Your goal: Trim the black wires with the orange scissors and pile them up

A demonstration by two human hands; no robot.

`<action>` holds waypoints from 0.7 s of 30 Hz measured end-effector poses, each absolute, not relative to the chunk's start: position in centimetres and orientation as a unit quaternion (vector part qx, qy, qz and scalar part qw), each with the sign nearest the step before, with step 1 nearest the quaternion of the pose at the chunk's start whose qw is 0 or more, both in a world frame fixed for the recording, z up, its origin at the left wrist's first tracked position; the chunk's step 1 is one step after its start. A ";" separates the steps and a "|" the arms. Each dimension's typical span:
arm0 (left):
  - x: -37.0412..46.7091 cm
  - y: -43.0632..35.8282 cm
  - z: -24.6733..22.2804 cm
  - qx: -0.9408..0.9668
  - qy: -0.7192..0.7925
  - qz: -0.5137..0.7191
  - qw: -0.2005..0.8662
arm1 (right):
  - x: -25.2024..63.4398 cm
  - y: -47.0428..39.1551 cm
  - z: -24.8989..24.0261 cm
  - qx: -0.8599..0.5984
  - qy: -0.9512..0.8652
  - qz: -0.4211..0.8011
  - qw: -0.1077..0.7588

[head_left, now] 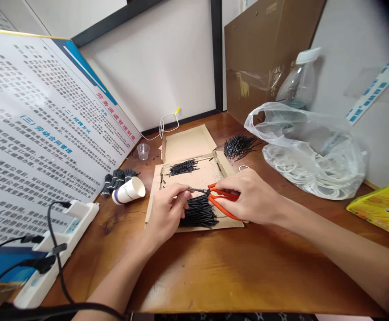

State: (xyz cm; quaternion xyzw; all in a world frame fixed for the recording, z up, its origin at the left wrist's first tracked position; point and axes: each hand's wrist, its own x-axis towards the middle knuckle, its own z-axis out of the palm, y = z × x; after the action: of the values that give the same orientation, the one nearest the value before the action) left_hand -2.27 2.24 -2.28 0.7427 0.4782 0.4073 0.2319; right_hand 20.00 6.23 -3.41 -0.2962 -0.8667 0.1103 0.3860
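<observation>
My right hand (251, 196) is closed around the orange handles of a pair of scissors (226, 200), whose dark blades point left. The blade tips reach the fingertips of my left hand (169, 209). That hand is pinched closed, and whatever lies between its fingers is too small to make out. Just below both hands, a thick bunch of thin black wire pieces (199, 213) lies on a flattened cardboard box (189, 142). A smaller pile of black pieces (183, 167) rests farther back on the same cardboard.
Another black pile (239, 146) sits right of the cardboard. To the left are a tipped paper cup (129, 191), tied black bundles (117, 178), a small plastic cup (143, 151) and a power strip (57, 254). A plastic bag of white cables (314, 165) stands at right.
</observation>
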 end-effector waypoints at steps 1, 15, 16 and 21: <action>-2.3 2.2 -2.3 0.744 0.477 0.407 0.230 | 20.0 6.2 -3.4 -0.294 -0.867 0.112 0.387; -2.2 2.2 -2.0 0.744 0.473 0.409 0.234 | 20.2 6.4 -3.5 -0.307 -0.870 0.103 0.371; -2.2 2.2 -2.0 0.744 0.476 0.407 0.234 | 20.2 6.4 -3.4 -0.310 -0.869 0.104 0.371; -2.2 2.2 -1.9 0.753 0.478 0.396 0.217 | 20.2 6.2 -3.1 -0.314 -0.866 0.123 0.370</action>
State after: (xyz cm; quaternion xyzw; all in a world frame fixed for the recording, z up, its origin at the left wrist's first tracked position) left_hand -2.23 2.17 -1.94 0.7533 0.4784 0.3957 0.2170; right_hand 20.16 6.23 -3.07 -0.3143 -0.8657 0.1227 0.3697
